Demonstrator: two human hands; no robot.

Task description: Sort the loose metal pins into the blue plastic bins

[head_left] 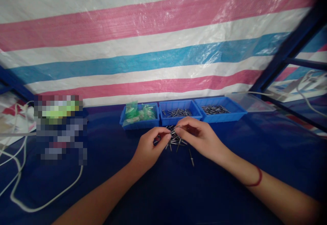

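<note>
My left hand (150, 147) and my right hand (198, 136) meet over a small heap of thin metal pins (176, 140) on the blue table cover. Both hands are closed in a pinch, fingertips nearly touching, with a small metal pin (173, 131) held between them. One single pin (191, 157) lies apart, nearer to me. A red string band (258, 179) circles my right wrist.
Three blue bins stand behind the heap: the left one (139, 123) holds green bags, the middle (178, 116) and right one (219, 113) hold metal pins. A clear lid (251, 104) lies at far right. White cables (38, 201) trail at left. A striped tarp hangs behind.
</note>
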